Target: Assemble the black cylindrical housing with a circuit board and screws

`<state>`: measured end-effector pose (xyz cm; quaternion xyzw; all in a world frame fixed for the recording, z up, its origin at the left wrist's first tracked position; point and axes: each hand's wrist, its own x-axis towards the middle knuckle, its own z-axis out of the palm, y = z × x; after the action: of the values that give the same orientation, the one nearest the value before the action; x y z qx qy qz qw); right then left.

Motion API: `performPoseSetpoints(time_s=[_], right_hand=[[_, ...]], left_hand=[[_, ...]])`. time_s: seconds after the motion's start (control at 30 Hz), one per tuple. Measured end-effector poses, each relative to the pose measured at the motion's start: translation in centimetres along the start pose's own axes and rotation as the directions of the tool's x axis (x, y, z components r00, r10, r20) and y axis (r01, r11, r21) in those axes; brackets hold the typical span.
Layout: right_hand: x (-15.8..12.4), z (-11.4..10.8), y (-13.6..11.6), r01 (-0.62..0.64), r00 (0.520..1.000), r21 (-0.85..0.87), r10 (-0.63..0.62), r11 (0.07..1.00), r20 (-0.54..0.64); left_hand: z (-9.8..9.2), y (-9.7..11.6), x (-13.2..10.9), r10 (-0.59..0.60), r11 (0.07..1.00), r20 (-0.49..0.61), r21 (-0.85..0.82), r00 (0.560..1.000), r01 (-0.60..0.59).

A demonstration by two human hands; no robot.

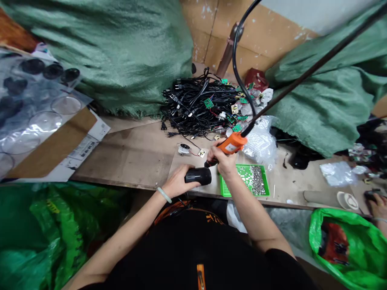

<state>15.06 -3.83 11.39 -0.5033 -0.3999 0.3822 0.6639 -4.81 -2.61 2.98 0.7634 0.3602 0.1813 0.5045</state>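
Observation:
My left hand (177, 181) is closed around a black cylindrical housing (198, 176) lying on its side near the bench's front edge. In my right hand (222, 161) is an orange electric screwdriver (232, 143), its cord rising from the back end. The screwdriver's dark tip is close to the housing's right end; whether they touch I cannot tell. Just right of my right wrist, a green perforated tray (266, 189) holds many small metal screws (257, 181). Beyond the housing lies a small white round part (184, 149) with a wire running to a little board (202, 153).
A heap of black power cords (193, 104) with green circuit boards (208, 103) fills the bench's back. Clear plastic bags (261, 141) lie right of it. An open carton (87, 149) stands left. A green bag (316, 225) hangs at right, near another person's hand (379, 207).

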Motion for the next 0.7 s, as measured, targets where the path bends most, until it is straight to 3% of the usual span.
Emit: performPoseSetpoints(time_s=[0.13,0.2,0.27,0.37,0.47,0.53,0.7], right_hand=[[0.1,-3.0,-2.1,0.184,0.978,0.001,-0.183,0.983,-0.099],[-1.3,-4.4,-2.0,0.177,0.961,-0.062,-0.186,0.982,-0.203],[-3.5,-5.3,-0.8,0.089,0.966,-0.124,-0.116,0.988,-0.233],[-7.0,-4.9,2.3,0.042,0.998,-0.133,-0.047,0.99,-0.033],[-9.1,-3.3,4.3,0.176,0.976,-0.102,-0.161,0.979,0.145],[-9.7,-2.1,3.9,0.199,0.964,-0.124,-0.172,0.972,0.205],[-9.9,0.0,-0.2,0.014,0.944,-0.188,0.049,0.982,0.326]], left_hand=[[-0.9,0.3,0.2,-0.138,0.964,0.0,-0.232,0.99,0.134],[-1.3,0.5,0.2,-0.211,0.886,-0.024,-0.427,0.977,0.18],[-1.5,0.9,0.1,-0.292,0.778,-0.048,-0.592,0.955,0.209],[-1.6,1.8,-0.4,-0.372,0.626,0.006,-0.737,0.928,0.256],[-1.2,2.5,-1.0,-0.427,0.468,0.144,-0.809,0.893,0.355],[-0.8,2.6,-1.4,-0.451,0.365,0.206,-0.846,0.868,0.39],[0.0,2.2,-2.3,-0.461,0.145,0.176,-0.952,0.87,0.27]])
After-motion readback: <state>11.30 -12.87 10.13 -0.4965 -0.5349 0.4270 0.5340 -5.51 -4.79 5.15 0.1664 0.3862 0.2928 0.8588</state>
